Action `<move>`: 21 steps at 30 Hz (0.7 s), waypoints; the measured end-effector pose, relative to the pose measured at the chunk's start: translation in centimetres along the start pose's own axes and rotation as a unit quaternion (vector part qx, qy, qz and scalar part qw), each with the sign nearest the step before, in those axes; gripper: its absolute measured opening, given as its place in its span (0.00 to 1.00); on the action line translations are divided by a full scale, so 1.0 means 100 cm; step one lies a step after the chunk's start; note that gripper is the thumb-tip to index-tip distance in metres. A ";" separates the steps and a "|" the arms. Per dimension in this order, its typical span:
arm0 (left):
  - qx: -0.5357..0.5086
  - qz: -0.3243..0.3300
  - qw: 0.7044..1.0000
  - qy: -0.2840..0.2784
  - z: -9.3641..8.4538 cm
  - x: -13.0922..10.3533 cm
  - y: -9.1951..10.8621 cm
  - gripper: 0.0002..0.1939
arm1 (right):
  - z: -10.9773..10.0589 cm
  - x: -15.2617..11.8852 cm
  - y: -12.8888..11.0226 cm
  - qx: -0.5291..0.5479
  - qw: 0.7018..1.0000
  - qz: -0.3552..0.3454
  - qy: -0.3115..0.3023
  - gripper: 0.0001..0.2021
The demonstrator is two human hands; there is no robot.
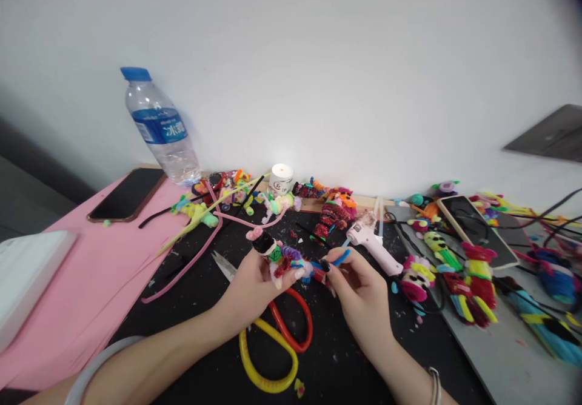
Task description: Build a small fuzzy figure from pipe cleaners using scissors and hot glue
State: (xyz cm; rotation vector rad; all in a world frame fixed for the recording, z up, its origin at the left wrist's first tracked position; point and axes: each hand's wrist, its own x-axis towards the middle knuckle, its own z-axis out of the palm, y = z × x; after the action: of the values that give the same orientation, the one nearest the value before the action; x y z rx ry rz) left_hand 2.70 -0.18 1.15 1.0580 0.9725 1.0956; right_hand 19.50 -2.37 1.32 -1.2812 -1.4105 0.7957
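My left hand [254,287] grips a small multicoloured pipe-cleaner figure [282,258] with a black top and a pink tip. Beside it, my right hand [359,287] pinches a blue pipe cleaner [341,258] between thumb and finger, close to the figure's lower end. Scissors with one yellow and one red handle [295,356] lie beneath both hands, their blades partly hidden by my left hand. A pale pink glue gun [375,247] rests just beyond my right hand.
A water bottle [161,129] and a dark phone [130,194] stand and lie at the left on pink paper [122,253]. Along the wall are a white candle-like cup [280,180] and several fuzzy figures. Another phone [475,229] and black cables are at the right.
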 end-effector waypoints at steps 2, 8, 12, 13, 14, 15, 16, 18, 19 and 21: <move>0.019 0.014 1.000 -0.004 -0.001 0.000 0.001 0.11 | 0.000 -0.002 0.002 -0.023 1.000 -0.014 0.009 0.02; 0.081 0.032 0.996 0.011 -0.004 0.003 0.000 0.07 | 0.003 -0.006 0.001 -0.047 0.996 -0.071 -0.001 0.04; 0.082 0.037 0.995 0.039 -0.004 0.003 0.000 0.08 | 0.005 -0.007 0.001 -0.058 0.993 -0.102 -0.015 0.05; 0.079 0.038 0.995 0.045 -0.004 0.003 0.000 0.08 | 0.005 -0.007 0.001 -0.062 0.992 -0.106 -0.020 0.06; 0.075 0.039 0.995 0.048 -0.004 0.003 0.001 0.08 | 0.006 -0.007 0.001 -0.068 0.992 -0.108 -0.024 0.06; 0.070 0.039 0.995 0.051 -0.004 0.003 0.001 0.08 | 0.006 -0.007 0.001 -0.073 0.991 -0.109 -0.028 0.06; 0.066 0.038 0.996 0.054 -0.003 0.003 0.001 0.08 | 0.007 -0.007 0.001 -0.077 0.990 -0.109 -0.032 0.06; 0.062 0.033 0.996 0.054 -0.003 0.003 0.002 0.08 | 0.007 -0.007 0.000 -0.078 0.990 -0.114 -0.042 0.06; 0.062 0.031 0.996 0.052 -0.003 0.004 0.002 0.08 | 0.008 -0.007 -0.001 -0.075 0.989 -0.117 -0.047 0.06; 0.057 0.024 0.997 0.053 -0.002 0.004 0.003 0.07 | 0.009 -0.008 -0.002 -0.069 0.988 -0.124 -0.059 0.07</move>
State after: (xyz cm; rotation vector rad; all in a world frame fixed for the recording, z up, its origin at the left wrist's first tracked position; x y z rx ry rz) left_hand 2.49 0.29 1.33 1.1295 1.1094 1.1571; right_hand 18.54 -3.04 1.09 -1.1474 -1.7079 0.6222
